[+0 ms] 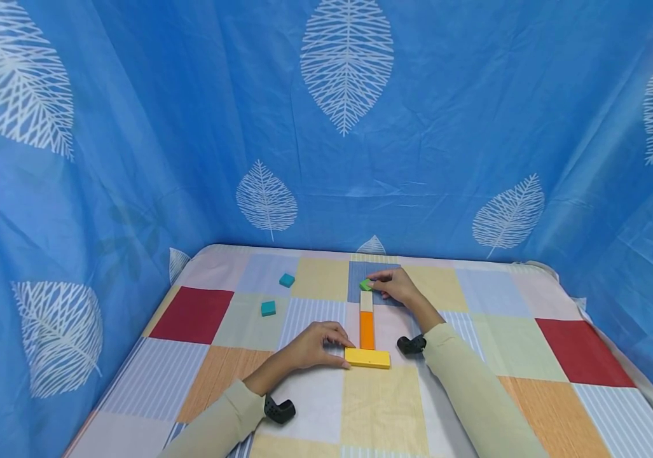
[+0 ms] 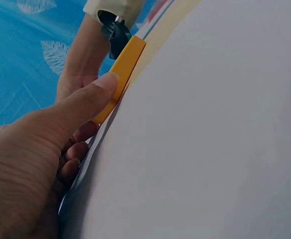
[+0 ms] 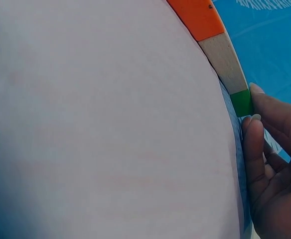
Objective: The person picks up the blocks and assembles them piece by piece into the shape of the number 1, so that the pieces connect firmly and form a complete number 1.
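Note:
A yellow block [image 1: 367, 358] lies crosswise on the patchwork cloth, and my left hand [image 1: 316, 346] pinches its left end between thumb and fingers. In the left wrist view the thumb [image 2: 107, 82] presses on the yellow block's side. From its far side an orange block [image 1: 367, 330] runs away from me, followed end to end by a plain wood block [image 1: 366, 301]. At the far end sits a small green block [image 3: 242, 103], touching the wood block. My right hand [image 1: 396, 284] holds that green block between thumb and fingertips.
Two small teal blocks [image 1: 268, 308] lie apart on the left of the patchwork cloth [image 1: 246, 362]. Blue curtains [image 1: 418, 159] with white leaf prints hang behind and at both sides. A black wrist device [image 1: 280, 411] is strapped on each of my wrists.

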### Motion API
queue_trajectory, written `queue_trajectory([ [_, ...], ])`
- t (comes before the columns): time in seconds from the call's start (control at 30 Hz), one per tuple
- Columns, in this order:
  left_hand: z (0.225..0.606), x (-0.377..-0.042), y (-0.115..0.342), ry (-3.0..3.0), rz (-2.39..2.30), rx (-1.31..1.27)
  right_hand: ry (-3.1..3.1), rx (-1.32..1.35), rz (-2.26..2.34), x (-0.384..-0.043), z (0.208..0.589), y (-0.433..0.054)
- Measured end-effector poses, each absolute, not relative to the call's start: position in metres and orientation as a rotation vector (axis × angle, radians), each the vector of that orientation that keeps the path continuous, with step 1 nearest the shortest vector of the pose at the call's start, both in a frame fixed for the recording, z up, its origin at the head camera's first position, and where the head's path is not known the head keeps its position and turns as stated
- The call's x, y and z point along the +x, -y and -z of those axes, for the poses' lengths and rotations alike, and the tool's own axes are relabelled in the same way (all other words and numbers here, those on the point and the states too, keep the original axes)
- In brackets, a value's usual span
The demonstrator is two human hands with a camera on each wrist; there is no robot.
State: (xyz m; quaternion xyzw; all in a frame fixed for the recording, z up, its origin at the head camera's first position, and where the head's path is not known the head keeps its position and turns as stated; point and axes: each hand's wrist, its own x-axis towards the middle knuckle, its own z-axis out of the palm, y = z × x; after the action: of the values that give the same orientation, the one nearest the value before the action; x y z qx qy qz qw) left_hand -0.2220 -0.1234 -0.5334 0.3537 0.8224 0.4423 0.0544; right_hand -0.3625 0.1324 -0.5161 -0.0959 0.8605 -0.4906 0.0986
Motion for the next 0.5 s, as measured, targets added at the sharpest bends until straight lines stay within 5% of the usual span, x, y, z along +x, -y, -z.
queue_trajectory([
  [0.5, 0.5364, -0.2232, 0.1238, -2.491, -1.354, 1.073, -2.561, -0.275, 1.445, -0.3645, 0.5173, -0.1328],
])
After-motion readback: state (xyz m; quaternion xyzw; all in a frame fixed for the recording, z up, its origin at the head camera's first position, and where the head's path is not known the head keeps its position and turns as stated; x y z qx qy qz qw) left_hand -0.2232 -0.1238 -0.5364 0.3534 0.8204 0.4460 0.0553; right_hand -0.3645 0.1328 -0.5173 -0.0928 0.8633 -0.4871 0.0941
